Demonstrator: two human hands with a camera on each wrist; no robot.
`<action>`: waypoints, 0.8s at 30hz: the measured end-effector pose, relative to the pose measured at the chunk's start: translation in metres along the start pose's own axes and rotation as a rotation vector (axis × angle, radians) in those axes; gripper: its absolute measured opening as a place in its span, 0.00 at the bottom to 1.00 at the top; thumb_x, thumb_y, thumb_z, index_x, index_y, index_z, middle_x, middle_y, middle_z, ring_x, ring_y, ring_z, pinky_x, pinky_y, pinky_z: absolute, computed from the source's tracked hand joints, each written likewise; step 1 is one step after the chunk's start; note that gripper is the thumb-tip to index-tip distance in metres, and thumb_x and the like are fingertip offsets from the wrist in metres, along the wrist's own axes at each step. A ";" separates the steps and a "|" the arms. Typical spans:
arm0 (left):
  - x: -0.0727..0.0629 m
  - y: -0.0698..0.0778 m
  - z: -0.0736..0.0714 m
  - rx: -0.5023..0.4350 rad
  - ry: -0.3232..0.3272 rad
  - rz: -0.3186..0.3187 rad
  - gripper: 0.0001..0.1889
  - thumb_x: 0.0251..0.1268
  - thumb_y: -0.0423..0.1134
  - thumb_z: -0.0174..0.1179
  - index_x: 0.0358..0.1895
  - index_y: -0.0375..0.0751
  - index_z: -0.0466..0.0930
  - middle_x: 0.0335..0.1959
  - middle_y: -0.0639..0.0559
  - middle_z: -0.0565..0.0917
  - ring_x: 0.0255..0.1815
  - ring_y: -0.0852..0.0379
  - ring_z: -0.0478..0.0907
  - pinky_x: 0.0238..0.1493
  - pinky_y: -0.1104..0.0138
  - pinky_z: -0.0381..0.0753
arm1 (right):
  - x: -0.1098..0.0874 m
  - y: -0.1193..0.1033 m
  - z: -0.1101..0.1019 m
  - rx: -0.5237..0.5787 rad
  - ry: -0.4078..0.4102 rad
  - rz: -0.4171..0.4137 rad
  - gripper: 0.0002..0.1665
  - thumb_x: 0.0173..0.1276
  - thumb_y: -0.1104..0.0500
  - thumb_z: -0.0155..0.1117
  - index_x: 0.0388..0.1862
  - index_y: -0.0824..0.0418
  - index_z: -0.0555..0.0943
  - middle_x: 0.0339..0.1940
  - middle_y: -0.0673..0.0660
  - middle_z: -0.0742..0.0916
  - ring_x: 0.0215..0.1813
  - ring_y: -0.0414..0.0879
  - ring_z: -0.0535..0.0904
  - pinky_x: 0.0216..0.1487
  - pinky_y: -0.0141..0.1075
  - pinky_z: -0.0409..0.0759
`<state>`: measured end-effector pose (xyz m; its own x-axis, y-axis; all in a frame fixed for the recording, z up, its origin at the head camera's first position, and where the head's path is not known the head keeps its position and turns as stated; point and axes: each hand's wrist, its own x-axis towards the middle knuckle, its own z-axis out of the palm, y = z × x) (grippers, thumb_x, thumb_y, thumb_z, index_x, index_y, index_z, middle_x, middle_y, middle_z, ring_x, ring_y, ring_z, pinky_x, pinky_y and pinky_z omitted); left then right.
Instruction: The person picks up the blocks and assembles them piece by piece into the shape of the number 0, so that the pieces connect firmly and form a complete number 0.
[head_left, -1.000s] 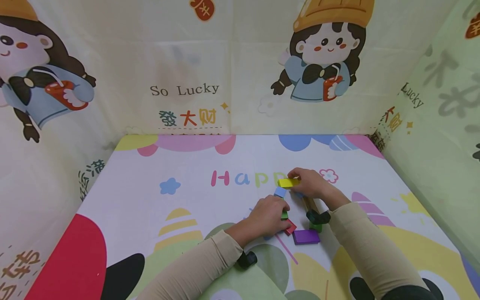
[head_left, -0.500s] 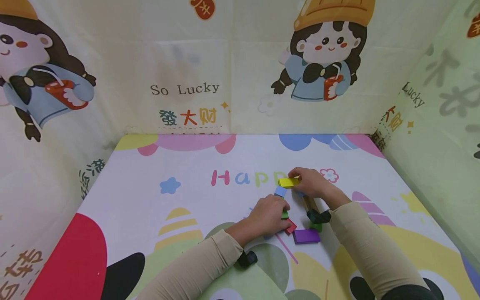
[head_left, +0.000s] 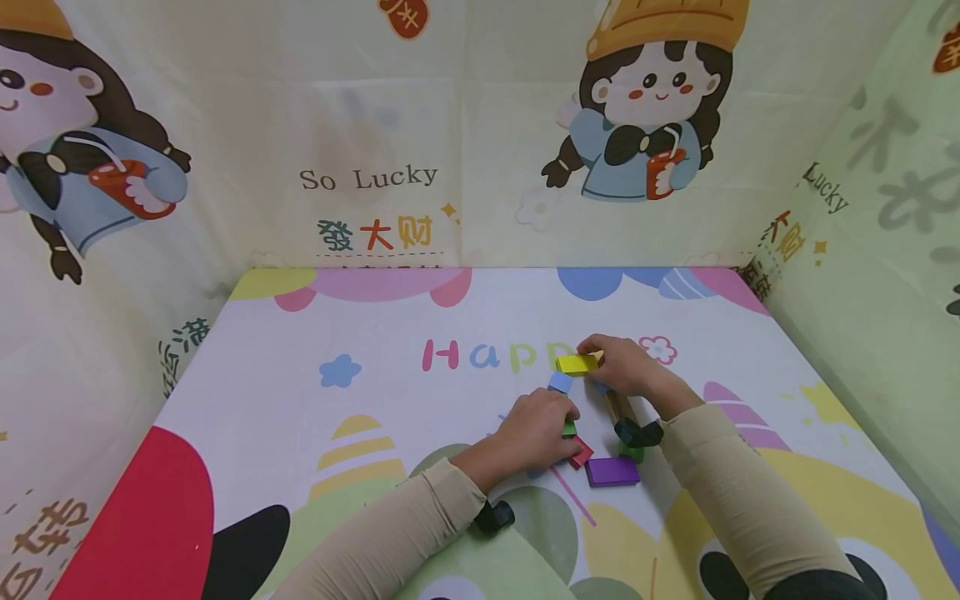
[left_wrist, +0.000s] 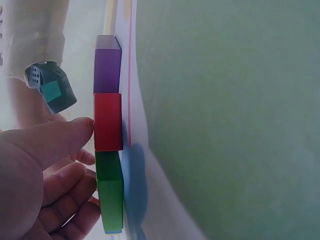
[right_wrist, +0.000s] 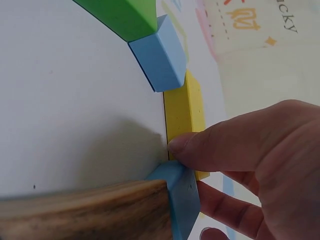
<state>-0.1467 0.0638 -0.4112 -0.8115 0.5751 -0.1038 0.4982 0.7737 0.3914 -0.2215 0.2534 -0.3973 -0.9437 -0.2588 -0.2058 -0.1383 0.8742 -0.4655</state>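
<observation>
Wooden blocks stand end to end in a ring on the table. My right hand (head_left: 621,365) pinches the yellow block (head_left: 576,365) at the ring's far side, the thumb (right_wrist: 225,147) on its inner face. In the right wrist view the yellow block meets a light blue block (right_wrist: 159,55) and another blue block (right_wrist: 182,200). On the ring's left, my left hand (head_left: 531,432) lies over the blocks. Its thumb (left_wrist: 65,135) touches the upper edge of the red block (left_wrist: 107,121), and its bent fingers rest along the green block (left_wrist: 110,195).
A purple block (head_left: 612,473) closes the near side of the ring. A wood-brown block (right_wrist: 90,210) and a second green block (head_left: 632,453) stand on the right, under my right wrist. The printed tabletop (head_left: 420,325) runs back to a patterned cloth wall (head_left: 495,167).
</observation>
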 end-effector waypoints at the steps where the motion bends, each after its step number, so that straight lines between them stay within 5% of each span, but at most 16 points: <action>1: 0.000 0.000 0.000 0.001 0.001 0.001 0.24 0.59 0.55 0.71 0.55 0.50 0.85 0.44 0.59 0.82 0.46 0.61 0.72 0.43 0.70 0.73 | 0.000 0.000 0.000 0.000 -0.001 0.000 0.24 0.65 0.63 0.66 0.61 0.64 0.78 0.56 0.65 0.82 0.50 0.59 0.77 0.47 0.46 0.82; 24: -0.001 -0.001 0.001 0.009 0.009 -0.004 0.23 0.59 0.55 0.71 0.55 0.50 0.84 0.45 0.59 0.82 0.47 0.60 0.72 0.47 0.68 0.73 | -0.003 -0.002 0.001 0.011 -0.017 -0.001 0.25 0.65 0.63 0.66 0.61 0.65 0.77 0.55 0.64 0.83 0.51 0.59 0.78 0.50 0.47 0.81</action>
<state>-0.1457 0.0631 -0.4126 -0.8159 0.5700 -0.0971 0.4981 0.7782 0.3825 -0.2186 0.2523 -0.3964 -0.9385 -0.2665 -0.2195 -0.1359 0.8695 -0.4748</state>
